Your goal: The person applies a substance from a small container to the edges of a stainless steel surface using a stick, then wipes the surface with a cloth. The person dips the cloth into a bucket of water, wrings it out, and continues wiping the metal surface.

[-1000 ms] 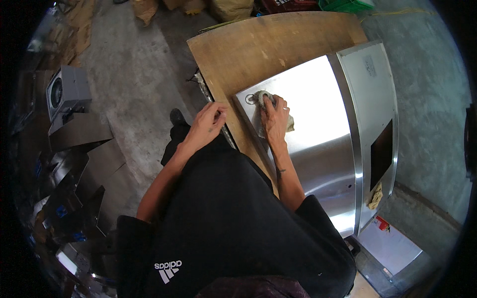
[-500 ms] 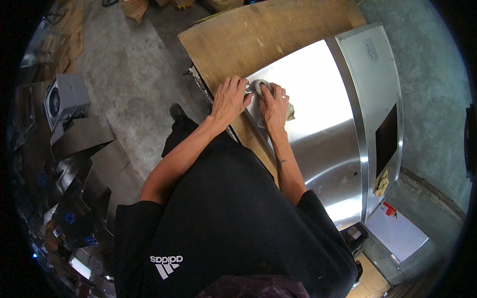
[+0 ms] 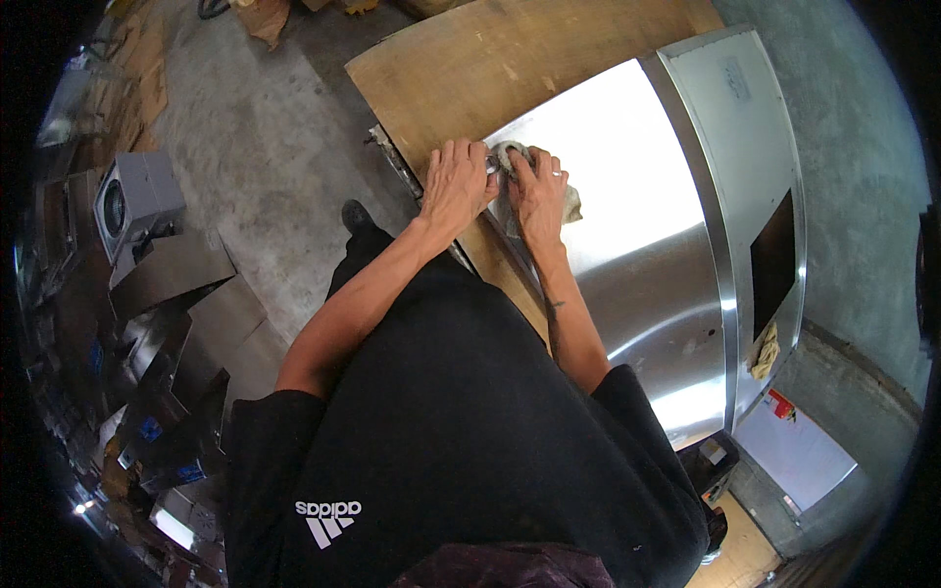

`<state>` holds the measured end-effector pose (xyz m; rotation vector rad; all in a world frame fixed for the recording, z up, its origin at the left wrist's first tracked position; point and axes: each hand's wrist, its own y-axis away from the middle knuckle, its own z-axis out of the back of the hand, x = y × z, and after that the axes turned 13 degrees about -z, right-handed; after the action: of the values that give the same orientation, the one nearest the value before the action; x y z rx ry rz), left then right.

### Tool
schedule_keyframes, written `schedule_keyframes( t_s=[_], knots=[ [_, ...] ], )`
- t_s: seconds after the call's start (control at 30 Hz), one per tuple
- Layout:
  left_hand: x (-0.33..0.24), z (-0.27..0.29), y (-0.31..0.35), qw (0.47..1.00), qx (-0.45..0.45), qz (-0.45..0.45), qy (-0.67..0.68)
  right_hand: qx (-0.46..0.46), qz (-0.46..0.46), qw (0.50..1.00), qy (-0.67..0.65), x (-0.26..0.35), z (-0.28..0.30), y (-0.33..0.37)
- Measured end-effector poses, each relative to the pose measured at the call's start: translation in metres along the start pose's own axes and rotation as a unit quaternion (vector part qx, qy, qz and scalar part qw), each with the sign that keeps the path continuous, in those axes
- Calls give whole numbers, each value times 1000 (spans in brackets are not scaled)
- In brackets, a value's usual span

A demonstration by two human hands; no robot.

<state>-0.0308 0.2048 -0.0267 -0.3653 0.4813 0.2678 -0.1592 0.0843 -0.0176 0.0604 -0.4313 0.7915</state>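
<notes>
A shiny sheet-metal panel (image 3: 637,284) lies on a plywood board in front of me, to the right. My right hand (image 3: 539,201) presses a greyish-white rag (image 3: 572,206) onto the panel's left edge, its fingers curled into the cloth. Just beside it, my left hand (image 3: 454,186) is closed at the same edge. Between its thumb and fingers is a small shiny metal piece (image 3: 492,165), which touches or almost touches the rag; its exact kind is hidden by the fingers.
Beneath the panel is the plywood board (image 3: 431,78). Right of it stands a pale metal panel (image 3: 720,127) with a dark rectangular opening and a yellowish cloth (image 3: 765,351). Bent metal parts (image 3: 176,274) and a grey box (image 3: 152,191) with a round opening crowd the left. A white sheet (image 3: 794,456) lies lower right.
Both hands stay together at the panel's edge, still holding the metal piece and the rag. The right hand has shifted slightly; the whole view has moved a little.
</notes>
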Motion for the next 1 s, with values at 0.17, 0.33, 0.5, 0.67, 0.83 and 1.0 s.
schedule_keyframes(
  t_s=[0.17,0.33,0.5,0.67,0.83,1.0],
  knots=[
    [-1,3,-2,1000,10,-15,-12,-37,-56,997,-49,-15,10,50],
    [-5,5,-4,999,18,-7,-26,-5,-58,996,-71,-8,11,76],
    [-10,11,-10,1000,2,-1,19,-14,-48,994,-99,4,5,87],
    [-3,10,-15,997,-5,-8,79,38,-36,997,-61,10,4,87],
    [0,15,-20,992,-12,-16,125,19,-39,997,-63,19,3,79],
    [3,15,-17,993,-12,-9,119,-21,-90,992,-91,11,2,62]
  ],
)
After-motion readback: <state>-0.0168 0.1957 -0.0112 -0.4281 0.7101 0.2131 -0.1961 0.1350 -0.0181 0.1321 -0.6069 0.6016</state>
